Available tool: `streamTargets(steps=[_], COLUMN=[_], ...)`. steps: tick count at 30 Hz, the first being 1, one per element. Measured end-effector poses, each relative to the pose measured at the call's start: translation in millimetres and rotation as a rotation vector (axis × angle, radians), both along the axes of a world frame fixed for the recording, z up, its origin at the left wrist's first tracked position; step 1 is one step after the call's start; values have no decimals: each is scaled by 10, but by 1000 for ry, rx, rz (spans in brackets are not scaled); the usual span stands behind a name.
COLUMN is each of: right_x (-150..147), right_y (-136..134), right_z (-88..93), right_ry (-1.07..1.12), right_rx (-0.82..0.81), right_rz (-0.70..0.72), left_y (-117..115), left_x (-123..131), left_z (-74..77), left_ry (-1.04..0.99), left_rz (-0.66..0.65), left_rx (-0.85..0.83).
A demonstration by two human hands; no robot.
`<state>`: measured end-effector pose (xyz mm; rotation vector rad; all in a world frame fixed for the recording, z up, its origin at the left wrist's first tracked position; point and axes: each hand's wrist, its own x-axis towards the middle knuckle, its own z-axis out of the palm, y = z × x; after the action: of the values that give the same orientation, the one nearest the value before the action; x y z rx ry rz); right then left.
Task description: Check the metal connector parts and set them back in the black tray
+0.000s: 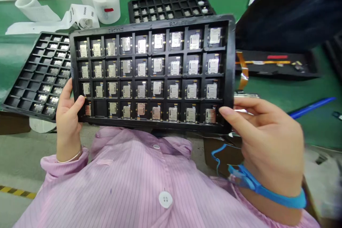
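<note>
Between my two hands, a black compartment tray (231,57) is held up and tilted toward me. Nearly every pocket holds a small circuit board with a silver metal part (192,67); one pocket in the bottom row, second from the left, is bare. My left hand (68,114) grips the lower left edge, thumb on the front rim. At the lower right corner my right hand (267,135) pinches the rim, its thumb in front and fingers behind. A blue wrist strap (278,194) circles my right wrist.
Another partly filled black tray (26,83) lies at left, and a third tray (173,0) behind. White label rolls (106,5) stand at back left. At right are a dark box (307,67), an orange flex cable (243,71) and a blue pen-like tool (312,108) on the green table.
</note>
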<state>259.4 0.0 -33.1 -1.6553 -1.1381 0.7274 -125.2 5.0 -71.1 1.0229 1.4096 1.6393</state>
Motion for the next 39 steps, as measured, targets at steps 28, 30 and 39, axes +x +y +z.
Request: streamTargets(steps=[28,30,39], right_x=[-880,-946,-798], right_y=[227,259,234], right_z=[-63,-82,-100], right_ry=[-630,-698,-100], right_rx=[67,-10,-9], right_rz=[805,803,773], left_y=[105,104,102], left_x=[-95,-94,-107], left_z=[-207,-218,-252], left_ry=[18,18,76], left_rz=[36,35,16], left_rx=[73,70,80])
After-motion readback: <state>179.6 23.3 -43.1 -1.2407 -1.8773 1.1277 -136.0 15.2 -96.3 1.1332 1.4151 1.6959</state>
